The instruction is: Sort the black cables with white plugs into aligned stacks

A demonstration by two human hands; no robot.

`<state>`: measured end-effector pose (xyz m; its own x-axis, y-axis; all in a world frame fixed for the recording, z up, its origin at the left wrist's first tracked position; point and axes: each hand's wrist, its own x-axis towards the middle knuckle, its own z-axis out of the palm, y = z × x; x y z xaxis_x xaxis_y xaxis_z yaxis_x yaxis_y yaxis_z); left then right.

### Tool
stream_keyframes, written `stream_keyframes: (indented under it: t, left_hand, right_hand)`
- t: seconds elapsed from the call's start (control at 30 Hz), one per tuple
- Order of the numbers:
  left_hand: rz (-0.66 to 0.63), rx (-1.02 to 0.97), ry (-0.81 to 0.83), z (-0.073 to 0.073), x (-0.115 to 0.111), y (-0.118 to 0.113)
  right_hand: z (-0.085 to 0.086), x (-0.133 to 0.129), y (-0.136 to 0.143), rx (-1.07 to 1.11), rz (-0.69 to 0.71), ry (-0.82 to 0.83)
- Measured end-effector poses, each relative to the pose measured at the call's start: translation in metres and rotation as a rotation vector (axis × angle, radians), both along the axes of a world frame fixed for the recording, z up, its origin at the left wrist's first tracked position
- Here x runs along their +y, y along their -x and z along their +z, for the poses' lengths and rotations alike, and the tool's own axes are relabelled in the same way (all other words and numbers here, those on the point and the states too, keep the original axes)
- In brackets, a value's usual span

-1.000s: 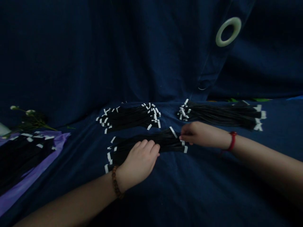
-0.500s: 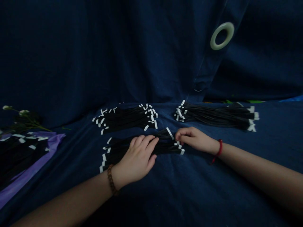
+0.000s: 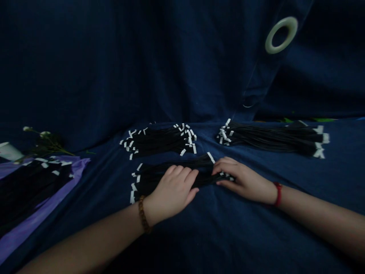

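Black cords with white end tags form a front bundle [image 3: 151,173] lying across the blue cloth. My left hand [image 3: 177,190] rests palm down on the middle of it, with the fingers close together over the cords. At the right end, my right hand [image 3: 238,177] curves its fingers and thumb around the tagged tips. Behind lies a second tagged bundle [image 3: 159,140], and a third bundle [image 3: 268,137] is at the back right; neither is touched.
At the left, more black tagged cords [image 3: 31,182] lie on a purple wrapping [image 3: 81,165]. Beside them are white flowers with stems [image 3: 49,142] and a white cup [image 3: 10,151]. A pale ring [image 3: 281,35] hangs against the dark blue curtain [image 3: 171,57].
My right hand has come down onto the right end of the front bundle, its fingers now around the tips. My left hand stays on the cords. The whole view has shifted slightly.
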<state>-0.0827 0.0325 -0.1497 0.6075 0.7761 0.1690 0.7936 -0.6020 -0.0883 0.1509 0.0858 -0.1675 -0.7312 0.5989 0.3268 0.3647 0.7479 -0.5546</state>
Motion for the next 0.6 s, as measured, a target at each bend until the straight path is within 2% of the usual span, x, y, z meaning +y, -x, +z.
stream_keyframes:
  t: [0.17,0.3,0.43,0.6]
  left_hand:
    - [0.062,0.118,0.003,-0.001,-0.003,-0.007]
    - [0.171,0.169,0.028,0.001,-0.007,-0.011]
    - [0.338,0.267,0.187,0.017,-0.012,0.0]
    - [0.299,0.331,0.456,0.042,-0.013,0.028]
  right_hand:
    - [0.002,0.013,-0.009,-0.005,0.101,0.062]
    - [0.001,0.012,-0.008,-0.017,0.079,0.092]
    - [0.002,0.007,-0.004,-0.026,0.03,0.088]
    - [0.003,0.006,-0.004,-0.042,0.009,0.062]
